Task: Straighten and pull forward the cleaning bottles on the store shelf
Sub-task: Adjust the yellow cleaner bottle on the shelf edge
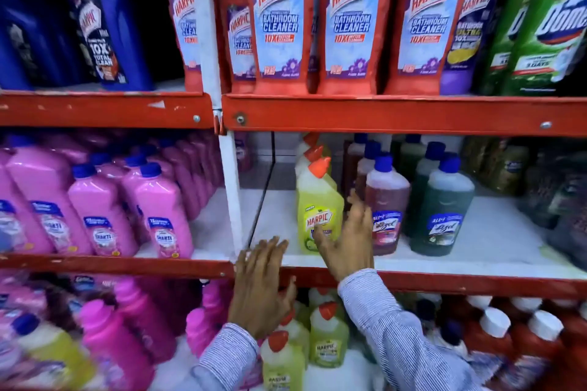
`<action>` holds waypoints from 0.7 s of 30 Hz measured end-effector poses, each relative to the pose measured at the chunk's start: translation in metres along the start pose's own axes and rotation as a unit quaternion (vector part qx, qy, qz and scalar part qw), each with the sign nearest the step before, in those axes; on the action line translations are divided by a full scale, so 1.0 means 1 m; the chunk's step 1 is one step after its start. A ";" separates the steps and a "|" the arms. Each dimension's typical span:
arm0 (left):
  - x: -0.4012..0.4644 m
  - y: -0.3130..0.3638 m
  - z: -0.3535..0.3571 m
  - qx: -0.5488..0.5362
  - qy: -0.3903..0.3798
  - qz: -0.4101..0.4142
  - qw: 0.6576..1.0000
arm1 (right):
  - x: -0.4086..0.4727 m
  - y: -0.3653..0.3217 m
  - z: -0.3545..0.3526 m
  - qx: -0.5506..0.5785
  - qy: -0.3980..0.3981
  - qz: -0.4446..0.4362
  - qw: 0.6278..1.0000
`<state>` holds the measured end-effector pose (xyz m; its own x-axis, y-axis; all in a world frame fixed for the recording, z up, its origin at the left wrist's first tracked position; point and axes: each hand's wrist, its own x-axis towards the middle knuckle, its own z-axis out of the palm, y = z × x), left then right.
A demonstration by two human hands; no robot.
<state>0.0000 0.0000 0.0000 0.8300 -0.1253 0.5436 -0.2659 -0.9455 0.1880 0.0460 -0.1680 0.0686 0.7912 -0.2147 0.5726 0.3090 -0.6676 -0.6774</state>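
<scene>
Yellow-green plastic marks the Harpic bottle point(319, 216) standing upright near the front edge of the middle shelf point(476, 251), at the head of a short file of like bottles with orange caps running toward the back; to its right, just beside it, stands a reddish-brown Lizol bottle point(388, 203) with a blue cap, and beyond that a dark green Lizol bottle point(444, 213), each fronting its own row, both set close to the front edge; the left part of this shelf, between the white upright post point(230, 194) and the yellow-green bottle, is bare white board.

The right hand point(346, 244) reaches up over the red front rail point(444, 282) with its fingers point(359, 206) spread and loose, gripping nothing; the fingertips lie in front of the gap between the yellow-green bottle and the reddish-brown one, and whether they touch either is hard to tell, since the hand is blurred; the thumb crosses the lower label of the yellow-green bottle.

The left hand point(260, 289) lies lower, palm toward the rail near the post, fingers extended and apart, holding nothing; its fingertips overlap the front edge of the shelf; both wrists wear striped light-blue sleeves point(381, 314).

On the top shelf red Harpic bathroom cleaner pouches point(352, 19) stand along the front edge; to the left of the post, pink bottles point(101, 200) with blue caps crowd the neighbouring bay; more yellow-green bottles point(328, 336) stand on the shelf below.
</scene>
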 end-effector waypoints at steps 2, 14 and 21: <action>-0.004 0.001 0.011 -0.009 -0.014 -0.002 1.000 | 0.002 -0.002 0.013 0.009 -0.004 0.065 0.998; -0.008 -0.009 0.040 -0.021 0.048 0.029 0.998 | 0.004 -0.007 0.037 -0.027 -0.006 0.175 0.984; -0.006 -0.002 0.041 -0.040 0.057 0.016 0.997 | -0.013 -0.003 0.023 -0.027 -0.010 0.167 0.986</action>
<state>0.0157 -0.0098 -0.0371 0.7605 -0.1165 0.6388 -0.3343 -0.9136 0.2313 0.0471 -0.1468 0.0525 0.8550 -0.4146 0.3116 0.0012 -0.5992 -0.8006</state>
